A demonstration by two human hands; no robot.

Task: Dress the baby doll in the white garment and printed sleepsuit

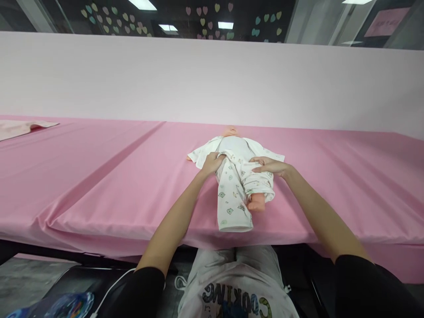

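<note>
A baby doll (256, 202) lies on its back on the pink-covered table, its head at the far side and one bare foot toward me. White patterned baby pants (233, 198) cover its lower body; one leg lies flat and long, the other is bunched above the foot. A white patterned top (208, 146) spreads open at both sides of the doll's pale torso. My left hand (213, 162) is closed on the pants' waist at the left. My right hand (270, 166) rests on the bunched pants leg, thumb and fingers apart around the fabric.
The pink tablecloth (109, 176) has folds and hangs over the front edge. A light pink cloth (23, 128) lies at the far left. Behind the table stands a white low wall (198, 81), with heart-dotted glass above. A black chair (76, 282) is below left.
</note>
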